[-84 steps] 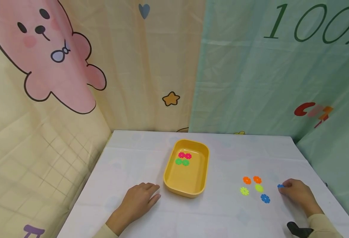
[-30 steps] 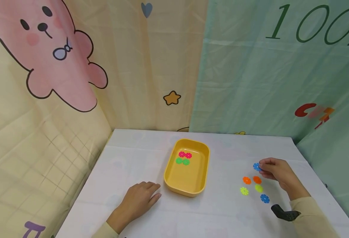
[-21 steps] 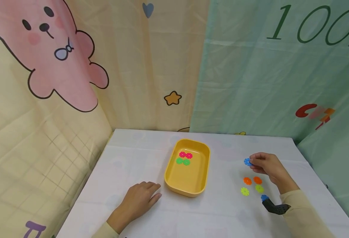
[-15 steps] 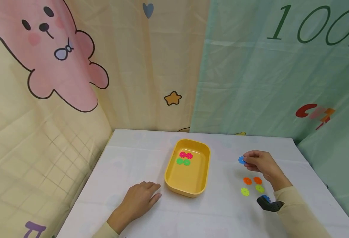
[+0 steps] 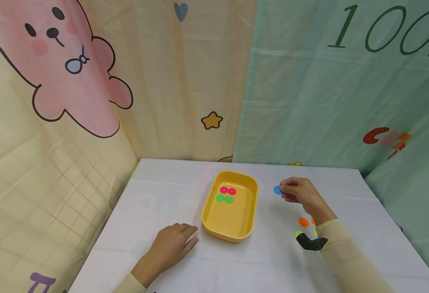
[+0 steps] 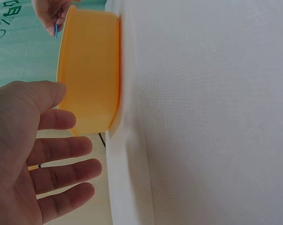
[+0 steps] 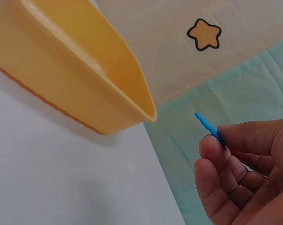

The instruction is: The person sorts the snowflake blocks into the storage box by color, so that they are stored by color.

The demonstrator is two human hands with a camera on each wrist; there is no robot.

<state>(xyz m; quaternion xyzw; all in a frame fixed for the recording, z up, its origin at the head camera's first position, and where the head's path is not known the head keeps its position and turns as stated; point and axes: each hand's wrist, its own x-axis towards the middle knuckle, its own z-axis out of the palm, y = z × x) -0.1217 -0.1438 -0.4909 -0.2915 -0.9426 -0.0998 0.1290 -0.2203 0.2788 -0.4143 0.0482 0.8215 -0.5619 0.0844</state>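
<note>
My right hand [image 5: 300,193] pinches a blue flower-shaped disc [image 5: 277,190] between thumb and finger, raised over the table to the right of the yellow tray [image 5: 229,234]. In the right wrist view the blue disc [image 7: 209,127] appears edge-on, apart from the tray. Two pink discs [image 5: 227,191] and two green discs [image 5: 224,198] lie inside the tray, in its far half. My left hand [image 5: 174,246] rests near the tray's near-left corner with fingers extended; the left wrist view shows its palm [image 6: 19,140] holding nothing.
On the white table [image 5: 258,264], an orange disc [image 5: 303,222] lies under the right forearm's side, with another orange and two yellow-green ones partly covered. A black wrist device [image 5: 311,242] sticks out from the right sleeve. Printed curtains [image 5: 302,101] hang behind the table.
My right hand has picked the blue disc off the table's right side, lifted it and carried it left toward the tray. Its forearm now hides the other blue disc. The left hand stays put.
</note>
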